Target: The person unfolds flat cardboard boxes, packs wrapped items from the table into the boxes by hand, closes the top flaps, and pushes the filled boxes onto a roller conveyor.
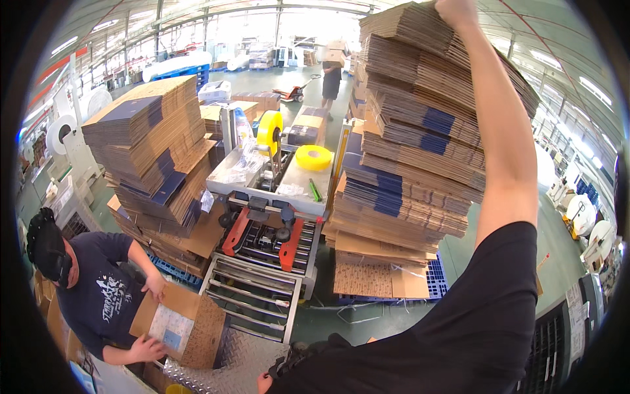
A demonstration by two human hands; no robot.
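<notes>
My right arm reaches up to the top of a tall stack of flattened cardboard boxes (420, 131). There my right hand (456, 12) is closed at the edge of the topmost sheets, partly cut off by the picture's upper rim. Only a small part of my left hand (264, 382) shows low in the middle, beside a dark object (312, 354) and the metal plate; its fingers are hidden. At the left a co-worker's hands (155, 287) rest on an open carton (202, 331) with a white and blue item inside.
A roller conveyor (252, 289) leads to a taping machine with red side guides (289, 253) and yellow tape rolls (314, 157). A diamond-patterned metal plate (246, 358) adjoins it. Another cardboard stack (154, 144) stands left. A person (331, 82) carries a box farther back, near a red pallet jack (292, 94).
</notes>
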